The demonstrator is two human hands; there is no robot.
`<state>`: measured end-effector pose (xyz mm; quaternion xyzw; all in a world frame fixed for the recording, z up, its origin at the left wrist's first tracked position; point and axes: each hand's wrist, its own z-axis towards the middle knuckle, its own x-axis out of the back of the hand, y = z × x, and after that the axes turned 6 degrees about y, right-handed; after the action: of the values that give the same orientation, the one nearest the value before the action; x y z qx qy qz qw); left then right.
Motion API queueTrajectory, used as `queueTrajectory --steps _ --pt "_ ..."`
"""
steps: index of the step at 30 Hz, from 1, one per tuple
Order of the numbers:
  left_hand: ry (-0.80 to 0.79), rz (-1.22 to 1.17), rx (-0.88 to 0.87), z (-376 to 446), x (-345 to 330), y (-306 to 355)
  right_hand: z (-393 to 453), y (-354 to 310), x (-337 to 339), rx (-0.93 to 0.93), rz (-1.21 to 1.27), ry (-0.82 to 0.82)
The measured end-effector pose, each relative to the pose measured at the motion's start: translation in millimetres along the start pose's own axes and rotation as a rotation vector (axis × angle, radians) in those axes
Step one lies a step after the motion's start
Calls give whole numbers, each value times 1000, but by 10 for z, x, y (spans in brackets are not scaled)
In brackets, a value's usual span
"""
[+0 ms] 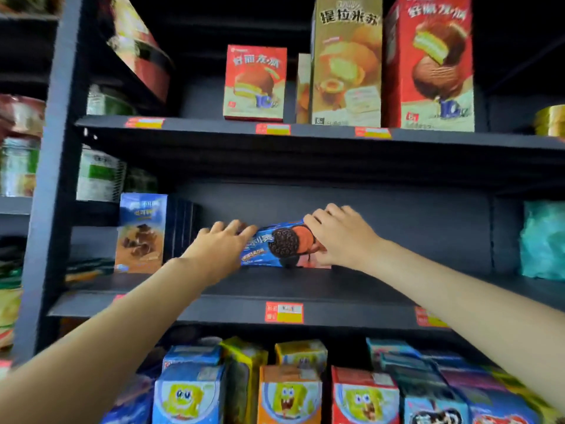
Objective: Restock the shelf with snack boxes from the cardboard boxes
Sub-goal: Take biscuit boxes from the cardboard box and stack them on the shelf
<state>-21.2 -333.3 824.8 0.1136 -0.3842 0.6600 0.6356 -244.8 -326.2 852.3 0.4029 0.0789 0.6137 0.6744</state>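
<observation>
On the middle shelf: a blue cookie box (276, 246) lies lengthwise on the dark shelf board (305, 286), tilted slightly, its printed face with a dark sandwich cookie turned toward the aisle.
Left hand: the left hand (221, 247) covers the box's left end, fingers spread and curled over the top edge, gripping it.
Right hand: the right hand (341, 237) holds the box's right end, fingers draped over the top and thumb low on the front face.
Arms: both bare forearms reach up and inward from the bottom corners of the view, meeting at the box.
Beside the box: an upright blue-and-tan snack box (142, 232) stands at the left end of the same shelf, near the left hand but apart from it, with dark boxes (183, 228) ranked behind it.
Far right of that shelf: a teal package (542, 240), blurred, well apart from the hands.
Shelf edge: a red-and-yellow price tag (284, 312) sits on the front lip below the box.
Shelf above: a small red pie box (255, 82), a tall gold cake box (347, 61) and a tall red pie box (428, 62) stand upright in a row.
Shelf below: cartoon-printed boxes in blue (188, 396), orange (289, 396) and red (365, 399) stand side by side.
Frame: a dark steel upright (49, 185) bounds the bay on the left; the goods past it are too blurred to read.
</observation>
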Motion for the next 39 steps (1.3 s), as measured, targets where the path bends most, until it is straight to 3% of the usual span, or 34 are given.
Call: queueTrajectory --steps 4,11,13,17,19,25,30,39 --pt "-115 42 -63 304 -306 96 119 90 -466 18 -36 -59" --pt "-323 -175 -29 712 -570 136 312 72 -898 -9 15 -227" --pt "-324 -183 -14 792 -614 154 364 103 -945 -29 13 -218" --pt "-113 -135 44 958 -578 155 452 259 -958 -166 69 -155" --pt "-82 -109 42 1043 -560 171 506 332 -990 -214 71 -167" --pt "-313 -129 -25 1314 -811 280 715 359 -1278 -200 146 -315" --pt "-465 -39 -93 1392 -1071 310 784 337 -1440 -203 123 -334" --pt "-496 33 -107 1424 -1005 314 891 280 -1394 -310 83 -433"
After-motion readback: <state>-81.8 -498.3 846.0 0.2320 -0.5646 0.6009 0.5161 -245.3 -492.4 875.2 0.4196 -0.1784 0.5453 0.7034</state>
